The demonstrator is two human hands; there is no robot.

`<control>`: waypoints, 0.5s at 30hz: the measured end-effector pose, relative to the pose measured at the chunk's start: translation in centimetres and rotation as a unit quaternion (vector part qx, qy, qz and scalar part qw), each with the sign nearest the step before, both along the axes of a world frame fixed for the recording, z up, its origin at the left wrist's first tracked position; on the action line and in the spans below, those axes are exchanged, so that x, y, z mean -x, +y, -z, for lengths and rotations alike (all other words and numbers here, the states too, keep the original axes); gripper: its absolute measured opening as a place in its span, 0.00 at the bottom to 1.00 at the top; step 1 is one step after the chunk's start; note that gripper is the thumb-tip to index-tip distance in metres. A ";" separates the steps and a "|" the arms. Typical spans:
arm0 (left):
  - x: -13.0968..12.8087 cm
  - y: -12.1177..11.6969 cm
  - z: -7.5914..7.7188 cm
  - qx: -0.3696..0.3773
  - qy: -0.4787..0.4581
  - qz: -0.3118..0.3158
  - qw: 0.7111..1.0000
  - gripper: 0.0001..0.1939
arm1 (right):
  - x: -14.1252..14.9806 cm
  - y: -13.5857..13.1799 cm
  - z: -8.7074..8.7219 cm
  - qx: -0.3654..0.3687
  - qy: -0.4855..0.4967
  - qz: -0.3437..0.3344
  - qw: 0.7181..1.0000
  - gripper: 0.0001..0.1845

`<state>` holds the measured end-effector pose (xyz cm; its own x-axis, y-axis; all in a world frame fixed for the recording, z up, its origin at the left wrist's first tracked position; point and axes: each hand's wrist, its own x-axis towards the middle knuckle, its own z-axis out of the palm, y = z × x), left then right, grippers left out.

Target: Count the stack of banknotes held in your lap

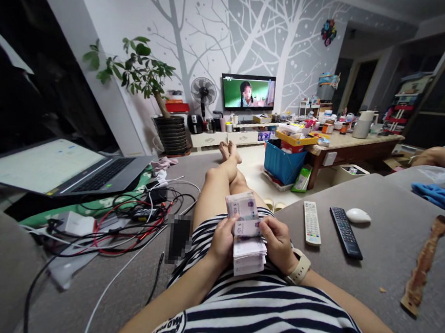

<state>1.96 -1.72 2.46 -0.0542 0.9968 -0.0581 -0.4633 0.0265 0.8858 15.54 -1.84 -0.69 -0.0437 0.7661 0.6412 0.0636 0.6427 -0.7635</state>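
A stack of banknotes point(249, 256) in pale purple and white rests over my lap, its far part bent upward between my hands. My left hand point(223, 241) is closed around the left side of the stack, thumb on top. With thumb and fingers pinched, my right hand point(279, 242) holds the right edge of a folded-over note. A pale watch sits on my right wrist. The lower ends of the notes fan out toward my belly, above a black-and-white striped garment point(257, 318). The undersides of the notes and several fingertips are hidden.
On the sofa to the right lie a white remote point(312, 223), a black remote point(345, 232), a white mouse point(358, 216) and a brown brush-like strip point(424, 267). Left are tangled cables point(126, 220) and an open laptop point(102, 172). A loaded table point(363, 138) stands beyond.
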 end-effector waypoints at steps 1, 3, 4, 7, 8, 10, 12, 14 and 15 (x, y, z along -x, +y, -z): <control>0.0 0.0 0.0 0.005 -0.009 0.010 1.000 0.13 | 0.0 0.0 0.0 0.000 0.000 -0.002 1.000 0.17; 0.0 0.0 0.0 0.007 -0.030 0.024 0.999 0.13 | -0.1 0.0 0.1 -0.005 0.006 -0.014 1.000 0.19; -0.1 0.0 0.0 0.002 -0.039 0.027 0.999 0.13 | -0.1 0.0 0.1 -0.007 0.012 -0.027 1.000 0.20; -0.2 0.1 0.0 -0.012 -0.056 0.030 0.998 0.13 | -0.1 0.2 0.1 -0.008 0.025 -0.049 0.998 0.24; -0.2 0.1 0.0 -0.010 -0.059 0.028 0.998 0.13 | -0.1 0.3 0.0 0.000 0.025 -0.036 0.999 0.24; -0.2 0.0 -0.1 -0.001 -0.057 0.021 0.998 0.13 | 0.0 0.7 -0.1 0.028 0.024 0.015 0.999 0.21; -0.1 0.0 -0.2 0.003 -0.050 0.028 0.998 0.13 | 0.0 1.0 -0.2 0.060 0.021 0.060 0.996 0.19; 0.0 0.0 -0.1 -0.001 -0.046 0.047 0.998 0.13 | 0.1 1.3 -0.2 0.083 0.016 0.076 0.994 0.18; 0.1 0.0 0.0 -0.003 -0.046 0.055 0.997 0.14 | 0.1 1.5 -0.2 0.089 0.013 0.078 0.993 0.18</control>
